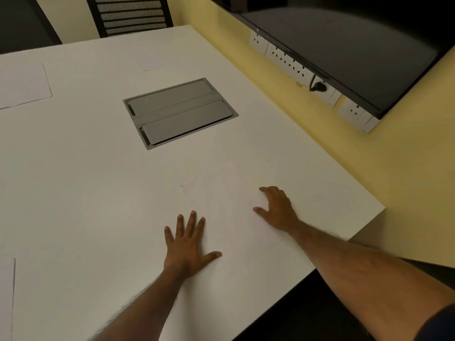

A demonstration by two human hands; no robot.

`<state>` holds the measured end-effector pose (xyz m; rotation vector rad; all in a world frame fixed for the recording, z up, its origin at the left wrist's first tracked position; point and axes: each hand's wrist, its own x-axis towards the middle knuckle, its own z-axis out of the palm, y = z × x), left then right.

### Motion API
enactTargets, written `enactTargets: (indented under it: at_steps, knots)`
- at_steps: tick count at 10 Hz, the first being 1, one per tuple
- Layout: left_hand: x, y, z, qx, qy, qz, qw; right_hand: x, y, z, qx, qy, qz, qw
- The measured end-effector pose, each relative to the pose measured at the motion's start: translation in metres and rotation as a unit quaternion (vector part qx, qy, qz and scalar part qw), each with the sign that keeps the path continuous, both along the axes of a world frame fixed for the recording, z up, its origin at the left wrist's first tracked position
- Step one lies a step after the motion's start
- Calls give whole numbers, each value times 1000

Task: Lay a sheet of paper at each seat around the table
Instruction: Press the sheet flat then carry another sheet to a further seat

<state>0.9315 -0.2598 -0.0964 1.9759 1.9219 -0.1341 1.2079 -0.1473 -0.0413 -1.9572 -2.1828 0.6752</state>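
Note:
A white sheet of paper point(231, 212) lies flat near the front right corner of the white table point(86, 168), hard to tell from the tabletop. My left hand point(188, 244) presses flat on its left part, fingers spread. My right hand point(278, 209) rests on its right part with fingers curled down onto the sheet. Another sheet point(22, 83) lies at the far left, and the edge of a third sheet point(6, 296) shows at the lower left.
A grey cable hatch point(179, 113) is set into the table's middle. A mesh-backed chair point(130, 14) stands at the far side. On the yellow wall to the right hang a dark screen point(344, 50) and a row of sockets point(290, 61) with one plug.

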Motion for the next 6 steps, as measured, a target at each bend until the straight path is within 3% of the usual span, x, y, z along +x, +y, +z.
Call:
enactTargets:
  at_steps: [1,2,6]
  knots:
    - [0,0,0,-2,3,1,1000,4,-6,-6,-34,-74,123,989]
    - [2,2,2,-10,4,7,1000,0,-10,-14,-81,-127,156,976]
    - [1,12,26,-45,-9,17,999,-15,-12,3,-92,-168,127,973]
